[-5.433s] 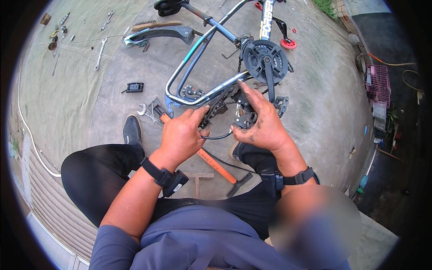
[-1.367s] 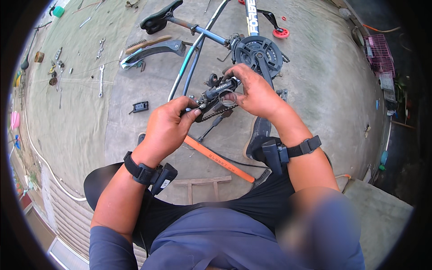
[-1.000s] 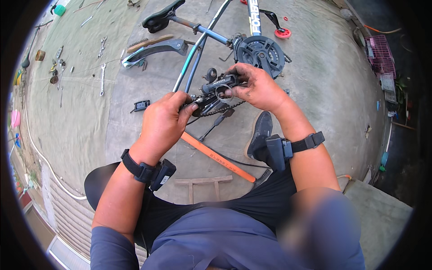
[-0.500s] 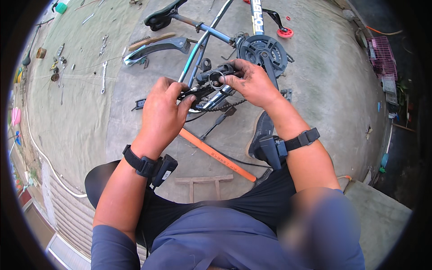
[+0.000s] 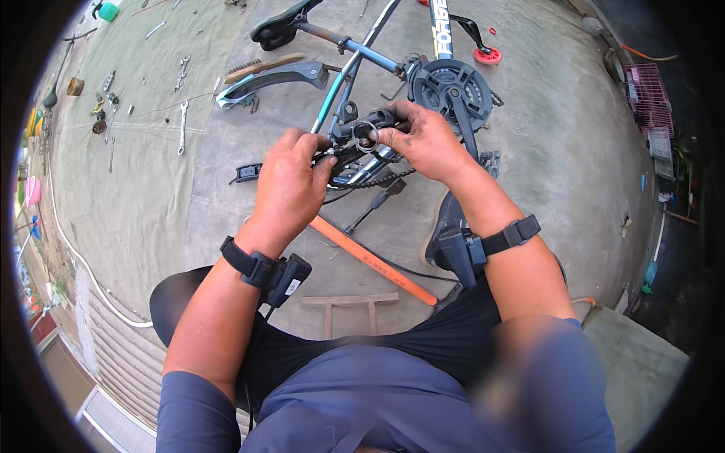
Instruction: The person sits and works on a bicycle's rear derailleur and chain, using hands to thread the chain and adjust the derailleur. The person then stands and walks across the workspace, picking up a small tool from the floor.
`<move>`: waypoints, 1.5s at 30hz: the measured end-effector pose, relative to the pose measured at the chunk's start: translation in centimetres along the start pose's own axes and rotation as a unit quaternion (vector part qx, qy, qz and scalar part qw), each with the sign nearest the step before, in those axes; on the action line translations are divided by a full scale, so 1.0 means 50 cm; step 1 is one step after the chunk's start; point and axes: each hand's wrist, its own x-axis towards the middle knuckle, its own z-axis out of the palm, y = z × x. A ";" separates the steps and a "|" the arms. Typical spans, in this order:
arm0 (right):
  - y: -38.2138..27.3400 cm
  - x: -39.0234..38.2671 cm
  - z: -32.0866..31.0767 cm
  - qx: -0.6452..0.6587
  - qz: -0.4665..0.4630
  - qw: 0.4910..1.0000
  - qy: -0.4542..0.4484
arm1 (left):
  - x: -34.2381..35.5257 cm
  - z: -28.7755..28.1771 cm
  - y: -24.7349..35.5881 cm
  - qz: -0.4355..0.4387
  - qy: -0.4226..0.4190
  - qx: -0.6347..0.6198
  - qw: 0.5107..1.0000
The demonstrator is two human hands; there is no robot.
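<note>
A bicycle frame [image 5: 371,51] in blue, white and teal lies on the ground in front of me. Over its rear end, my right hand [image 5: 430,143] is closed with thumb and fingers on a black bicycle part [image 5: 365,128]. A thin ring-like loop shows on that part beside the thumb. My left hand [image 5: 289,181] pinches the left end of the same dark assembly; its fingers partly hide what they grip. A chain [image 5: 385,180] hangs just below both hands. The chainring and crank [image 5: 455,94] are right of and beyond my right hand.
An orange-handled tool [image 5: 374,260] lies between my legs, near a small wooden frame [image 5: 351,300]. A mudguard [image 5: 276,81], wooden brush [image 5: 263,66] and wrench [image 5: 183,127] lie left. A red wheel [image 5: 488,57] is far right, a pink wire cage [image 5: 648,98] at the right edge.
The whole view has shifted slightly, so the scene sits a little further right. My left hand has come marginally closer to my right; both keep their grip.
</note>
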 end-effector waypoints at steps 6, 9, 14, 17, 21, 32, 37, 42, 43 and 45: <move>0.003 0.005 0.001 -0.023 -0.001 1.000 -0.002 | -0.001 0.002 -0.005 -0.005 -0.002 -0.001 1.000; 0.002 0.006 0.000 -0.036 -0.006 0.999 0.002 | 0.001 0.000 -0.006 0.007 -0.008 0.006 1.000; -0.004 0.003 0.001 -0.034 -0.002 0.999 -0.012 | 0.000 -0.003 -0.010 0.029 -0.016 0.021 0.999; 0.004 0.004 0.002 -0.029 -0.007 1.000 -0.004 | 0.002 -0.003 -0.008 0.039 -0.015 0.025 0.999; -0.003 0.004 0.003 0.012 0.010 1.000 -0.010 | 0.000 -0.002 -0.010 0.035 -0.025 0.050 0.998; 0.005 0.009 0.001 -0.001 0.014 1.000 -0.016 | 0.000 0.010 -0.014 0.016 0.019 -0.046 0.999; 0.007 0.010 -0.003 -0.021 0.018 0.999 -0.031 | 0.001 0.010 -0.016 0.006 -0.002 -0.047 0.999; -0.003 0.012 -0.003 -0.043 0.030 0.998 -0.038 | 0.003 0.004 -0.018 0.022 -0.014 -0.012 1.000; -0.003 0.012 -0.003 -0.040 0.029 0.998 -0.037 | 0.003 0.003 -0.016 0.019 -0.019 -0.005 1.000; -0.003 0.012 -0.003 -0.035 0.026 0.998 -0.035 | 0.003 0.003 -0.016 0.020 -0.023 0.006 1.000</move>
